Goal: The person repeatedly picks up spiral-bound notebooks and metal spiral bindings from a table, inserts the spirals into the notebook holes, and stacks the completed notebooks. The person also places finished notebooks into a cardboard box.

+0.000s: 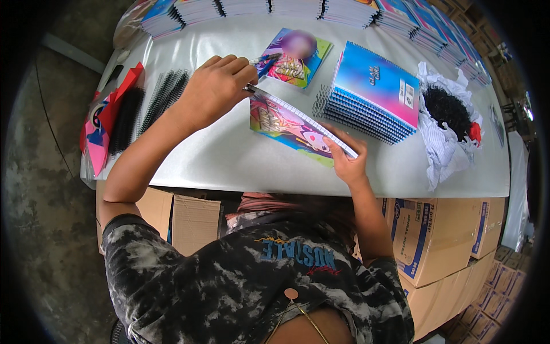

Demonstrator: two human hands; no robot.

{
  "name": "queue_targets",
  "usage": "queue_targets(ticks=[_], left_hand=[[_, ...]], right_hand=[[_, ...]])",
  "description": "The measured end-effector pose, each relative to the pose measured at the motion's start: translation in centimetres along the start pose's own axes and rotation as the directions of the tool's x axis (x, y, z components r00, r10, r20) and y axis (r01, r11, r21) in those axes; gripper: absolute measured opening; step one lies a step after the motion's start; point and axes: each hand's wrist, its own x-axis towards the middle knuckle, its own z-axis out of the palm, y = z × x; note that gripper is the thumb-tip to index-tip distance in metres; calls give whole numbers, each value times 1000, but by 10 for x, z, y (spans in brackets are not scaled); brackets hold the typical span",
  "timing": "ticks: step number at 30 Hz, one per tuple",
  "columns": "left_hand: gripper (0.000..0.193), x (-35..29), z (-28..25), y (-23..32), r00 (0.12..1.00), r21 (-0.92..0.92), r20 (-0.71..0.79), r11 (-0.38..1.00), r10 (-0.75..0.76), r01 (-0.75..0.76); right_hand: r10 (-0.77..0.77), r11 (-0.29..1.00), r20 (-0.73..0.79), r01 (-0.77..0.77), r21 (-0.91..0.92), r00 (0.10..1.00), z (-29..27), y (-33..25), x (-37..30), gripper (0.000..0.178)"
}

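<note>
A notebook (289, 129) with a colourful cartoon cover is held up on edge above the table, its row of binding holes turned upward. My right hand (348, 164) grips its right end, thumb on the cover. At the other end, my left hand (222, 83) is closed beside the notebook's corner, around a small tool with blue handles (265, 67) that looks like pliers. Most of the tool is hidden by my fingers. A dark tip shows at the corner of the binding edge. Behind, a loose notebook cover or notebook (301, 63) lies flat on the table.
Right of centre stands a stack of blue-and-pink spiral notebooks (375, 86). Further right lies a white striped cloth (444, 152) with a black coil tangle (446, 112). Black spiral coils (163, 97) and a red-pink piece (106, 123) sit at left. Notebook stacks (246, 7) line the back; cardboard boxes (438, 241) stand below.
</note>
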Motion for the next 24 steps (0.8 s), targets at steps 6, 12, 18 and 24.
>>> queue_targets(ticks=[6,12,18,24], left_hand=[[20,-3,-2,2,999,-72,37,997,38,-35],[28,-7,4,-2,995,-53,78,997,63,-59],[70,-13,30,8,948,130,-318,991,23,19],[109,-57,110,10,863,313,-408,934,297,-173]], right_hand=[[-93,994,1,93,-59,996,5,-2,-3,30],[-94,994,12,94,-59,996,5,-2,-2,34],[-179,977,-77,168,-132,981,15,1,-5,37],[-239,960,-96,220,-176,966,24,4,-9,39]])
